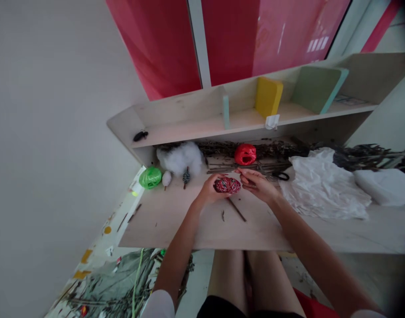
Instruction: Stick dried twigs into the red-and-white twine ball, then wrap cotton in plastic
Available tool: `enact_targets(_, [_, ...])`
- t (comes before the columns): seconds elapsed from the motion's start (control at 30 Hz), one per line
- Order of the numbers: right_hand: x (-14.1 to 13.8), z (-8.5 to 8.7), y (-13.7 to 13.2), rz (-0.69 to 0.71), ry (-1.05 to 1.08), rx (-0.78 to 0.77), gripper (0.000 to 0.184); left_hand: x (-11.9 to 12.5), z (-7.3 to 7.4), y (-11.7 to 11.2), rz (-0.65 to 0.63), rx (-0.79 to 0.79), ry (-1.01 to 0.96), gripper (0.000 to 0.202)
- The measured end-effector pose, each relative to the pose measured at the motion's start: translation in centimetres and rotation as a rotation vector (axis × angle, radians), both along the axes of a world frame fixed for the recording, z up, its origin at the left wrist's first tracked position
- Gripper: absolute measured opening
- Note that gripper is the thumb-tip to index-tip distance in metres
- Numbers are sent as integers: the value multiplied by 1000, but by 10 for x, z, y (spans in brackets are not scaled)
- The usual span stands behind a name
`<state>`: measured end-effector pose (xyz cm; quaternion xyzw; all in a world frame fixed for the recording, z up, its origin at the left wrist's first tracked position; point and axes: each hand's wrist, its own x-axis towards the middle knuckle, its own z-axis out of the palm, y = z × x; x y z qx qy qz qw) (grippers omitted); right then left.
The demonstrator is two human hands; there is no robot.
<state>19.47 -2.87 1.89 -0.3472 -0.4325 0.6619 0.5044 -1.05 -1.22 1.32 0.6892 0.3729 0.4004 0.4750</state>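
Note:
My left hand (210,190) is wrapped round a ball wound with red, white and dark strands (227,185), holding it just above the tabletop. Close to its right side, my right hand (257,184) has its thumb and forefinger pinched together; anything between them is too fine to make out. Beneath the ball a thin brown stick (236,210) lies slanting on the wood, with a small dark curled scrap (223,215) beside it.
Behind my hands lie a red string ball (245,154), black-handled scissors (280,175) and dry twigs. White fluff (182,157), a green ball (150,177) and two small wrapped sticks are at left. Crumpled white plastic (322,185) spreads at right. A low shelf (185,134) overhangs the back.

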Motion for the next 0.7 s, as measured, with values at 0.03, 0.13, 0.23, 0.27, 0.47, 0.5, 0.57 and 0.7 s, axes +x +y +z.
enact_targets(0.03, [0,0,0,9,-9,5,36,0,-1,1,45,64,42,49])
enact_targets(0.13, [-2,0,-2,54,-38,20,35,0,-3,2,143,177,181,42])
enact_targets(0.23, [-6,0,-5,90,-67,19,35,1,-4,1,203,189,176,47])
enact_targets(0.27, [-8,0,-5,100,-80,12,35,1,-4,1,224,180,132,52])
enact_targets(0.47, [-13,-5,-5,139,-127,-23,37,3,-2,3,307,61,-123,61])
enact_targets(0.5, [-13,-7,-4,140,-125,-26,37,4,-2,4,319,39,-120,57])
enact_targets(0.57, [-12,-10,-3,139,-113,-38,35,4,-1,5,349,-26,-126,53])
enact_targets(0.7, [-12,-10,-1,119,-57,-53,33,6,3,3,331,-287,-244,53])
